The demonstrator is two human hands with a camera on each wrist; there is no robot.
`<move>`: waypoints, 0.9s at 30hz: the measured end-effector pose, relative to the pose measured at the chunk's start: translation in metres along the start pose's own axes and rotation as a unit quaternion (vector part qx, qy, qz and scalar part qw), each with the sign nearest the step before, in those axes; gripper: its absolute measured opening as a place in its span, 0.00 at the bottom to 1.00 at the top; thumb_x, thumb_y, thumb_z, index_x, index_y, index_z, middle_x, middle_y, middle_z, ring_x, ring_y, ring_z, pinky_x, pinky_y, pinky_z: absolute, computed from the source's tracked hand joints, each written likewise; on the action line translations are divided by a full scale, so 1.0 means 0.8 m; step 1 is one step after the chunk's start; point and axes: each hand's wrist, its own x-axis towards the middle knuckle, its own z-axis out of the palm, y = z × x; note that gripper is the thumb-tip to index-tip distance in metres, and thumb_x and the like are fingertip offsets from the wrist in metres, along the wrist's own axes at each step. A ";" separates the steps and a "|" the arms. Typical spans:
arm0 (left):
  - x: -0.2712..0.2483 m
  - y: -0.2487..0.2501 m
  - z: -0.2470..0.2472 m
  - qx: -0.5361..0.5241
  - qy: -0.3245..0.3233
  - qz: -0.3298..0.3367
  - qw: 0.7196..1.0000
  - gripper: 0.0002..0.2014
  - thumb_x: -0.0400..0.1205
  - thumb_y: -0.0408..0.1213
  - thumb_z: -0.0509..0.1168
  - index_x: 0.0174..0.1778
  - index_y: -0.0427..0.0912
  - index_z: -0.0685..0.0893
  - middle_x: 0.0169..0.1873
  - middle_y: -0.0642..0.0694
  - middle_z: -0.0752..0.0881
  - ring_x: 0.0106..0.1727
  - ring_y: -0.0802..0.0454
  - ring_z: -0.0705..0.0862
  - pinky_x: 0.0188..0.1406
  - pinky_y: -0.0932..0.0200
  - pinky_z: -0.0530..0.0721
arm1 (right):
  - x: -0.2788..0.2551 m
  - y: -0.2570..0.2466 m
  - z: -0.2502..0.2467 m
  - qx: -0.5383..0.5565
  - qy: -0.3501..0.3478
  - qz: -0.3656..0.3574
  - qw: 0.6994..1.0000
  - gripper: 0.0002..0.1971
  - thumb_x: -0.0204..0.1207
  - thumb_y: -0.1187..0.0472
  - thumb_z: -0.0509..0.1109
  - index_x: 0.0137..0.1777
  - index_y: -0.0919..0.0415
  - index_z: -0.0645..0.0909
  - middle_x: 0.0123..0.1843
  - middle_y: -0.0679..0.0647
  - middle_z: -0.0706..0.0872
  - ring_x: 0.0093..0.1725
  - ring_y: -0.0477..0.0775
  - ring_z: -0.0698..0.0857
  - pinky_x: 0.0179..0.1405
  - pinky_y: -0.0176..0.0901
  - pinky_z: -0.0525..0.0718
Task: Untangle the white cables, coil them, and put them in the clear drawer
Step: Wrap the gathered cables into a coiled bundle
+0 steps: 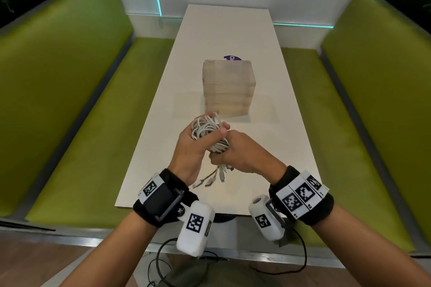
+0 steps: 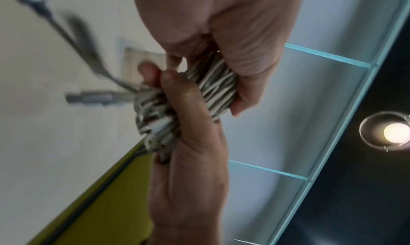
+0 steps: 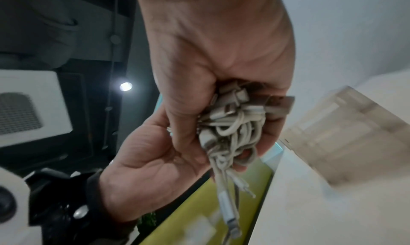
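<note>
Both my left hand [image 1: 189, 146] and right hand [image 1: 242, 156] clench the white cables [image 1: 206, 130], a light, limp, springy bundle. Loose plugs [image 1: 210, 179] dangle below; I judge pinching one plug end the best hold for untangling.

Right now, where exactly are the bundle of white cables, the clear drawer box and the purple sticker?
white cables [image 1: 206, 129]: head view, on the looped part above the hands.
clear drawer box [image 1: 229, 87]: head view, on its front wall.
purple sticker [image 1: 232, 57]: head view, on its visible edge.
</note>
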 end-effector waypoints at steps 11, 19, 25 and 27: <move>0.000 0.002 0.000 0.011 0.005 -0.028 1.000 0.06 0.77 0.28 0.70 0.46 0.35 0.80 0.51 0.34 0.89 0.43 0.40 0.88 0.20 0.55 0.80 | -0.001 0.002 0.009 0.066 -0.030 -0.048 0.996 0.10 0.78 0.58 0.68 0.35 0.51 0.78 0.30 0.51 0.82 0.30 0.49 0.80 0.32 0.43 0.77; -0.008 -0.020 -0.026 0.215 -0.141 -0.101 0.961 0.40 0.71 0.45 0.77 0.76 0.50 0.65 0.63 0.45 0.83 0.61 0.50 0.85 0.60 0.46 0.85 | -0.004 0.019 -0.003 0.240 0.093 -0.026 0.966 0.05 0.72 0.62 0.75 0.38 0.60 0.84 0.28 0.55 0.83 0.27 0.52 0.79 0.26 0.41 0.76; -0.006 -0.010 -0.036 0.303 -0.119 -0.091 0.941 0.09 0.83 0.35 0.64 0.48 0.32 0.84 0.37 0.40 0.87 0.29 0.53 0.82 0.27 0.60 0.82 | -0.008 0.023 -0.017 0.217 0.108 -0.006 0.970 0.10 0.73 0.61 0.75 0.40 0.68 0.81 0.30 0.58 0.84 0.26 0.46 0.80 0.24 0.35 0.76; -0.002 -0.004 -0.041 0.323 -0.107 -0.058 0.939 0.06 0.82 0.31 0.67 0.43 0.32 0.85 0.35 0.40 0.86 0.28 0.55 0.81 0.28 0.61 0.82 | -0.010 0.024 -0.021 0.184 0.092 -0.008 0.979 0.08 0.73 0.60 0.75 0.39 0.64 0.82 0.31 0.56 0.85 0.25 0.42 0.80 0.24 0.34 0.76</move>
